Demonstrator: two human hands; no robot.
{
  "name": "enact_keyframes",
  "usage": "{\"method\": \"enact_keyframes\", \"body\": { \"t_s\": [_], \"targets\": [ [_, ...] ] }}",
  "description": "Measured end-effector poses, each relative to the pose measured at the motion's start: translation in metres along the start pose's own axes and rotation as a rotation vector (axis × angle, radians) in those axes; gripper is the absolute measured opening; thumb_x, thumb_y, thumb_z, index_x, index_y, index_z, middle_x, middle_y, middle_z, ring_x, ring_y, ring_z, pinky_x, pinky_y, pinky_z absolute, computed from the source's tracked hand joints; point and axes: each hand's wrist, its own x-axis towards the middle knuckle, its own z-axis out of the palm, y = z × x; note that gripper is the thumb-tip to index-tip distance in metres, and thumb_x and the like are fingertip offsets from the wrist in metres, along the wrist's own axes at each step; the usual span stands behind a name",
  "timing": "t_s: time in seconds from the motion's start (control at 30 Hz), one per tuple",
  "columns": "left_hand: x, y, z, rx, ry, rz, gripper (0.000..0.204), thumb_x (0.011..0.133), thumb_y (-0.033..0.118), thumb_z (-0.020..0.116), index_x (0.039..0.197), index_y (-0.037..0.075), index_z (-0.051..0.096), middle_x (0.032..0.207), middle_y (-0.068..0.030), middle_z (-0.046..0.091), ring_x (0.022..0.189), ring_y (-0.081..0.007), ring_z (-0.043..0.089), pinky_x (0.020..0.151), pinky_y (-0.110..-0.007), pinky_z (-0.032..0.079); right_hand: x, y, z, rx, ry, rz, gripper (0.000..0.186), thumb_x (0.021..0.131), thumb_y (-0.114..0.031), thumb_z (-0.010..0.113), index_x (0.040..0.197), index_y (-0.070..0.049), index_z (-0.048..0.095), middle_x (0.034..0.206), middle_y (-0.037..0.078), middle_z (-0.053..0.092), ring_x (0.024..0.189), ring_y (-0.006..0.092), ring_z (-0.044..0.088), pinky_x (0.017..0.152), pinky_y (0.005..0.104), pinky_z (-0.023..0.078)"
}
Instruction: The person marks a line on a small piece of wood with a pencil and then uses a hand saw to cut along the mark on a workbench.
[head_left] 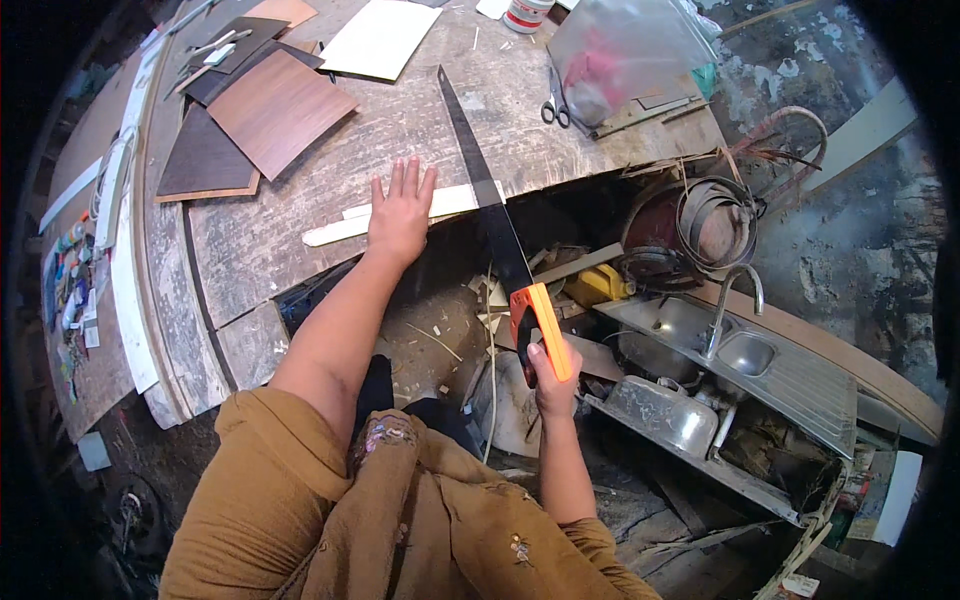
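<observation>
My left hand lies flat with fingers spread, pressing a narrow white strip of board onto the worn wooden tabletop. Its fingers point away from me. The strip lies near the table's front edge. My right hand is wrapped round the orange and black handle of a handsaw. The dark blade slants up and to the left across the strip, near its right end, with the tip over the tabletop. Whether the teeth have cut into the strip I cannot tell.
Brown laminate boards and a white panel lie at the far left. Scissors, a plastic bag and a white tub are at the far right. Below the edge stand metal sinks, a yellow jug and offcuts.
</observation>
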Motion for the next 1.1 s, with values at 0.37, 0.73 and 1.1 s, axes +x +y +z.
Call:
{"method": "enact_keyframes", "body": {
  "t_s": [0.37,0.73,1.1],
  "targets": [
    [-0.001,0.001,-0.005,0.033,-0.029,-0.002,0.067,0.085,0.01,0.052,0.146,0.014,0.024,0.152,-0.0128,0.021,0.141,-0.0302,0.02,0.111,-0.054,0.019,0.001,-0.008,0.002,-0.081,0.008,-0.033,0.021,0.078,-0.012,0.067,0.069,-0.001,0.051,0.06,-0.002,0.045,0.056,0.0086,0.04,0.051,0.0262,0.035],
    [-0.002,0.001,-0.002,0.037,0.019,0.011,0.063,0.087,0.012,0.049,0.145,0.014,0.025,0.152,-0.0131,0.023,0.14,-0.0302,0.022,0.111,-0.055,0.019,-0.012,0.003,-0.001,0.023,-0.003,0.119,0.018,0.078,-0.01,0.068,0.07,-0.001,0.054,0.061,-0.002,0.047,0.055,0.0081,0.04,0.052,0.0249,0.036],
    [-0.001,-0.001,-0.001,0.055,0.023,0.014,0.063,0.087,0.011,0.049,0.145,0.014,0.025,0.152,-0.0136,0.022,0.14,-0.0304,0.022,0.11,-0.056,0.02,-0.007,-0.011,0.0,-0.066,0.001,-0.022,0.02,0.079,-0.011,0.068,0.071,0.0,0.053,0.06,0.0,0.047,0.055,0.0095,0.041,0.053,0.0253,0.036]
  ]
}}
